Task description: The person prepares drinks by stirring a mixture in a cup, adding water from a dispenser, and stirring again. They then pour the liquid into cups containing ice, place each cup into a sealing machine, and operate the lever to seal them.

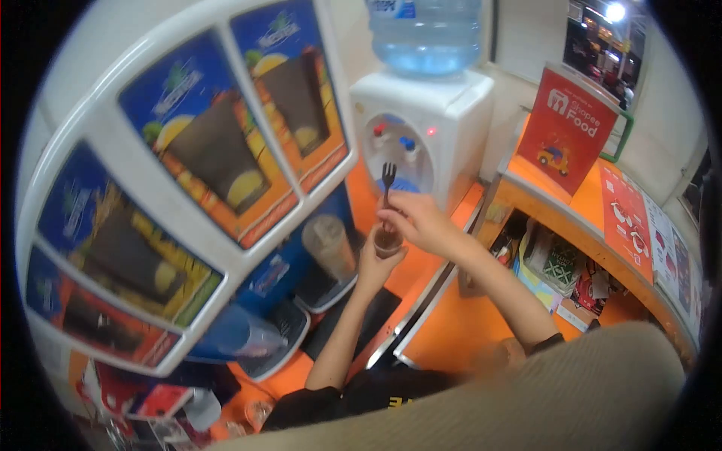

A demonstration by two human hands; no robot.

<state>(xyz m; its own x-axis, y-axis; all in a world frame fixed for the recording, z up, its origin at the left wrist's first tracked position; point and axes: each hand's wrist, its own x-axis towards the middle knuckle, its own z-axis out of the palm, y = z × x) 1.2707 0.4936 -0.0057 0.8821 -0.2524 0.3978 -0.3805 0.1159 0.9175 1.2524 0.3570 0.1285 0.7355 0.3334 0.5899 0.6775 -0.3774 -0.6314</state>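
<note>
A small clear cup with dark contents is held from below and the side by my left hand, fingers wrapped round it. Just above, my right hand pinches a black fork by its handle. The fork stands upright with its tines up, and its lower end points down at the cup; whether it touches the contents is hidden by my fingers. Both hands are close together over the orange counter, in front of the water dispenser.
At left stands a large drink machine with a filled plastic cup and a bluish cup on its trays. A red sign stands on the right counter, above a shelf holding packets. Beige material blocks the bottom right.
</note>
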